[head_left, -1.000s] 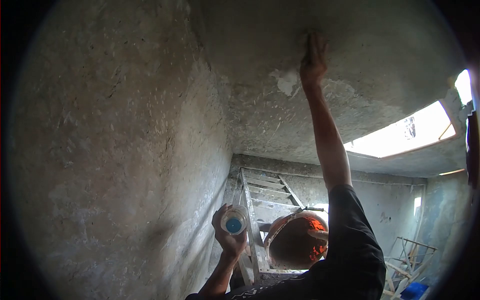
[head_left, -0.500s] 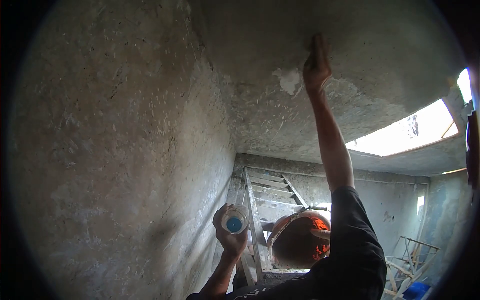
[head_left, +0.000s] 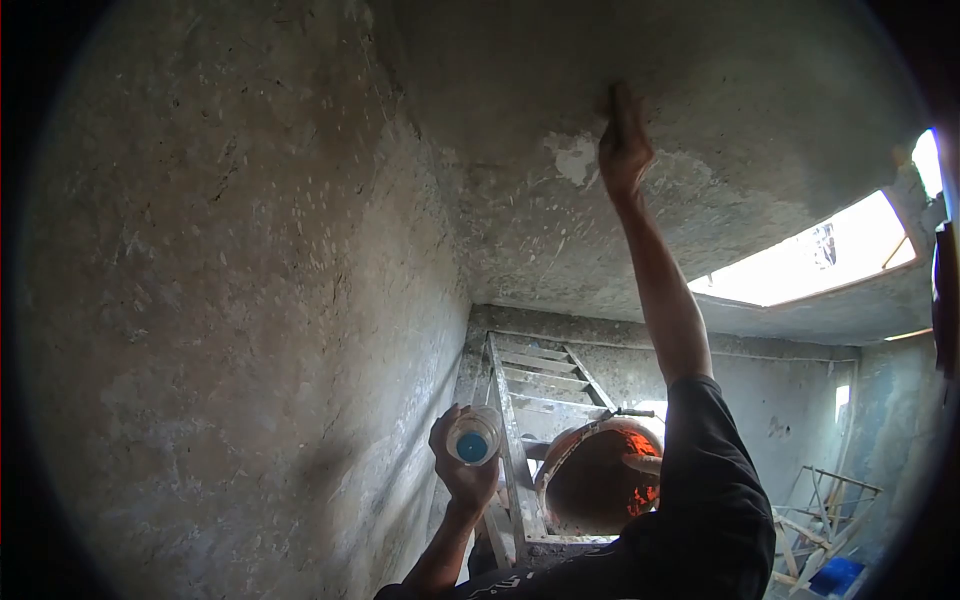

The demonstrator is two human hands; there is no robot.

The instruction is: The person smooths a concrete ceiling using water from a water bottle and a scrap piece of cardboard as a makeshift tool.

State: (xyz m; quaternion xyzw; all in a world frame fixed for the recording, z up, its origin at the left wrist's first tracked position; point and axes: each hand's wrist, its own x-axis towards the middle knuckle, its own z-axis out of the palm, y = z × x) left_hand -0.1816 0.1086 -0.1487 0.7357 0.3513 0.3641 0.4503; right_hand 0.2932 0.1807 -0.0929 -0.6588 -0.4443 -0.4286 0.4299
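My left hand (head_left: 462,470) is wrapped round a clear plastic cup (head_left: 487,417), low beside the plastered wall; a blue disc shows at the bottom of the cup. Raised overhead, my right hand (head_left: 625,150) reaches the grey ceiling (head_left: 540,230), its fingers pressed together and smeared by motion. I cannot tell what, if anything, it grips. Just left of this hand is a pale bare patch (head_left: 576,160) in the ceiling surface.
A splattered ladder (head_left: 517,470) stands ahead, with a bucket (head_left: 575,490), orange inside, beside it. The rough wall (head_left: 250,300) rises close on the left. A bright opening (head_left: 820,255) cuts the ceiling at right. Below it are a frame (head_left: 825,510) and a blue object (head_left: 836,576).
My right hand has shifted slightly down and left along the ceiling. The left hand still holds the cup, which is tipped a little differently.
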